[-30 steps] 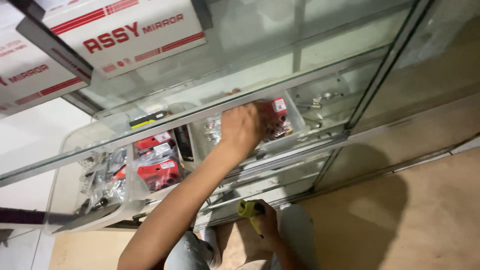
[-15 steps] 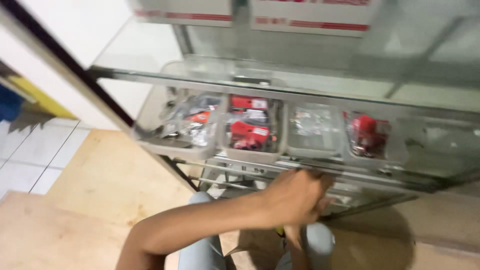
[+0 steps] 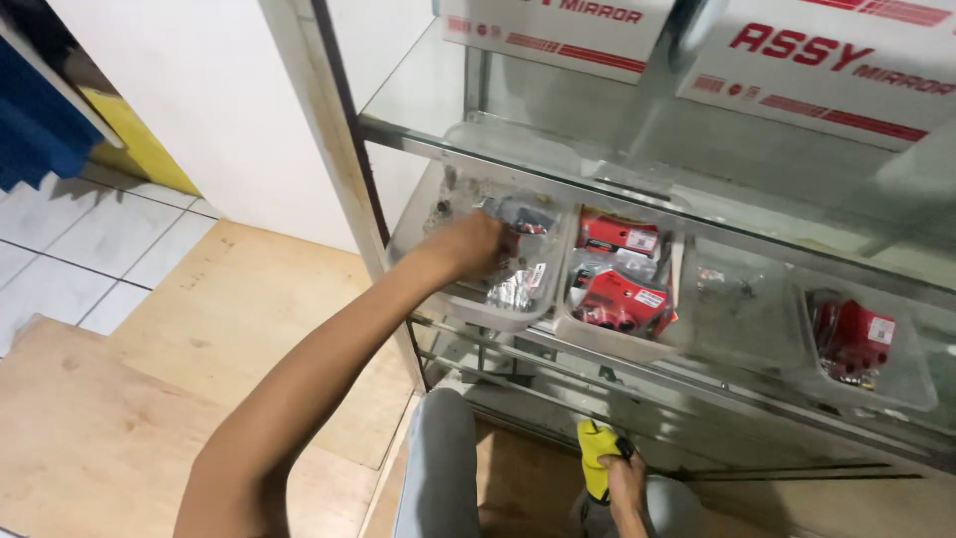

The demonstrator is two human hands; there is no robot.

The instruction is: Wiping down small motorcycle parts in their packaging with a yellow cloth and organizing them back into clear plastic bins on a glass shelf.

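Evidently the leftmost clear plastic bin (image 3: 498, 284) of small bagged parts sat on the cabinet's glass shelf (image 3: 438, 85), 1 of 4 bins. Picking cleanly probably meant pinching 1 bag without stirring the rest. The left hand (image 3: 470, 244) reached in, arm extended, fingers curled; its grip cannot be told. The right hand (image 3: 625, 480), low by the knee, clenched a yellow tool (image 3: 596, 460).

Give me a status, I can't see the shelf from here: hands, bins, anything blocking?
Left hand in the leftmost clear bin, among small bagged parts; grip unclear. Right hand low, holding a yellow tool. Glass shelf just above the bins.
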